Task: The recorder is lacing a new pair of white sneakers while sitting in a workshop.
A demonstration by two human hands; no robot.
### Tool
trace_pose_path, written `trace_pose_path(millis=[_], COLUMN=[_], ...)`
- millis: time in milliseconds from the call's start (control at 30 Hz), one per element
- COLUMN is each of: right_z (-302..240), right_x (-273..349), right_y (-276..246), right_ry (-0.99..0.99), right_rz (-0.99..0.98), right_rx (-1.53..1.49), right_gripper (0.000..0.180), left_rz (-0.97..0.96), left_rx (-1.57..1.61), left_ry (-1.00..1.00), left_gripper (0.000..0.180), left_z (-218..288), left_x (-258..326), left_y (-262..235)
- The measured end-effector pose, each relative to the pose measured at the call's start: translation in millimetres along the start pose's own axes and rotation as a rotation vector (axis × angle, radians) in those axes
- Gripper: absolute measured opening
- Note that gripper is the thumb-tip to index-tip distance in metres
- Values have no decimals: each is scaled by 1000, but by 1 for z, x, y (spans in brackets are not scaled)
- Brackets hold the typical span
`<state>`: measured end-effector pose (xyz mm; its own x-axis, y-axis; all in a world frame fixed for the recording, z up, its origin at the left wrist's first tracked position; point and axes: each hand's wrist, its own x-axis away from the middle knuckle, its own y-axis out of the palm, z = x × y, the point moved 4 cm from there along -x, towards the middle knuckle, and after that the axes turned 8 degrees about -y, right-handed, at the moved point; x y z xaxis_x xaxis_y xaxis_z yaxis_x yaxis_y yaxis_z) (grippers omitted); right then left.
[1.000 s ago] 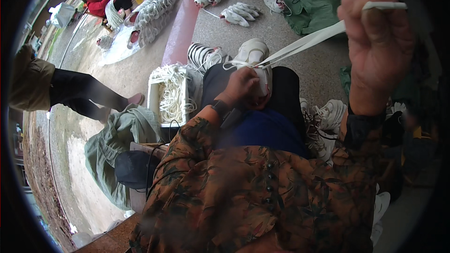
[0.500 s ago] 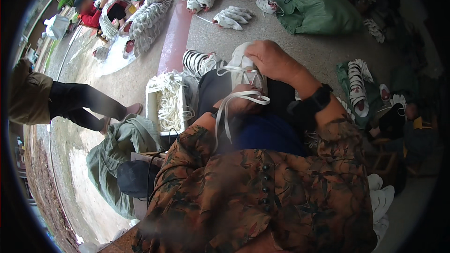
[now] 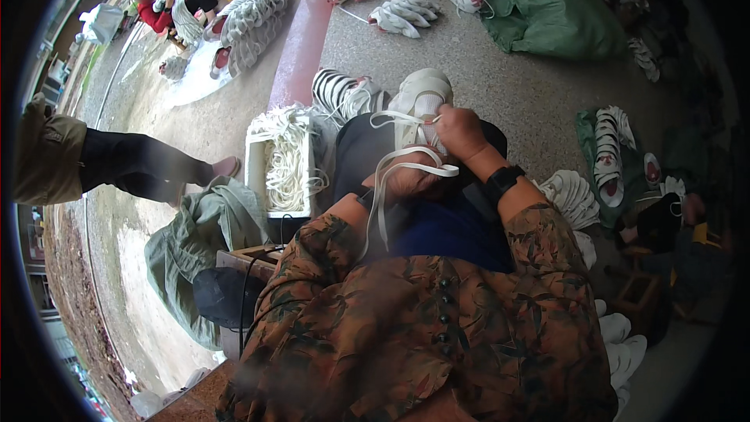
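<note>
I'm mid-lacing, I judge: my right hand (image 3: 461,129) pinches the lace (image 3: 414,158) at the shoe (image 3: 422,98), my left hand (image 3: 410,181) grips its loop; next, pulling it snug.

Soft even daylight, faint shadows; fisheye bending, dark blurred rim

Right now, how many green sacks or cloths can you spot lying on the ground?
3: a green sack at the top right, a crumpled grey-green cloth at the wearer's left, and a green cloth under striped shoes at the right. More may be hidden.
</note>
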<state>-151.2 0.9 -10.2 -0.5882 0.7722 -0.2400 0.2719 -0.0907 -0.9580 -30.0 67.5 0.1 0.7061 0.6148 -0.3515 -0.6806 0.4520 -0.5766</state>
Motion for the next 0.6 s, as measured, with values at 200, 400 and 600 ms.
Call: trace_pose_path(millis=[200,400,600], right_z=[18,20,35], right_x=[24,15,30], right_y=[2,4,26], right_ry=[404,215,783], right_rz=[472,336,535], right_rx=[-622,-279,-1460], right_gripper=[12,13,9], left_rz=[61,49,55], left_rx=[37,91,55], left_ry=[-72,-128,-89], left_gripper=[24,32,30], left_z=[3,-1,0], left_x=[0,1,-1], left_y=[-3,3,0])
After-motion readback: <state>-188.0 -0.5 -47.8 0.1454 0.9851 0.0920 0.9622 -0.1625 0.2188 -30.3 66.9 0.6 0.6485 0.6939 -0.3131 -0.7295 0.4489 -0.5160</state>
